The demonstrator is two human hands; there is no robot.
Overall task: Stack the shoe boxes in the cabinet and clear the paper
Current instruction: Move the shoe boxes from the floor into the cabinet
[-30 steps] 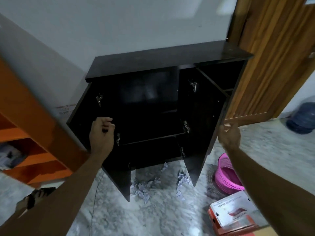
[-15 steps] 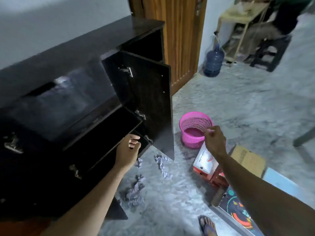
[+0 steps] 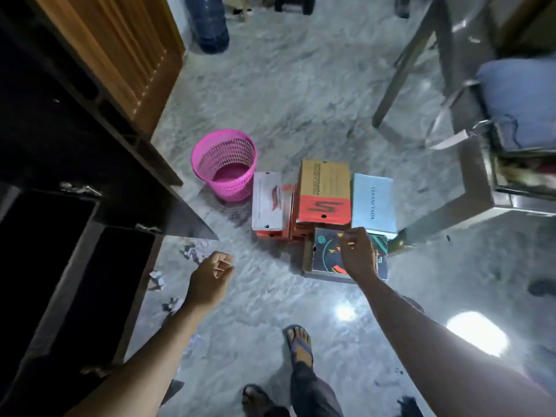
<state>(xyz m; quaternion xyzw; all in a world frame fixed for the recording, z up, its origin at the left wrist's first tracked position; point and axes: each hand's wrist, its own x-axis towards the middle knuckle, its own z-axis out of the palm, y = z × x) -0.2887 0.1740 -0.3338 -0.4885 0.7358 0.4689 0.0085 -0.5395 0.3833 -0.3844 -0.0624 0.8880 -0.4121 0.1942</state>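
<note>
Several shoe boxes lie grouped on the marble floor: a white one point(image 3: 267, 200), a brown and red one point(image 3: 324, 191) stacked on orange boxes, a pale blue one point(image 3: 373, 203) and a dark patterned one point(image 3: 326, 257) nearest me. My right hand point(image 3: 358, 254) hovers over the patterned box, fingers loosely bent, holding nothing. Left of the boxes, my left hand point(image 3: 210, 278) hangs above the floor with loosely curled fingers, empty. The dark cabinet point(image 3: 75, 236) stands open at the left. Crumpled paper point(image 3: 195, 248) lies on the floor by its door.
A pink mesh basket point(image 3: 225, 164) stands beside the white box. A wooden door point(image 3: 120, 55) is behind the cabinet, a water bottle point(image 3: 207, 22) beyond it. A metal chair point(image 3: 481, 145) with a blue bag is at the right. My sandalled foot point(image 3: 299, 347) is below.
The view has swung from the cabinet down and right to the boxes. Both hands have left the cabinet doors; the right hand has moved over the patterned box.
</note>
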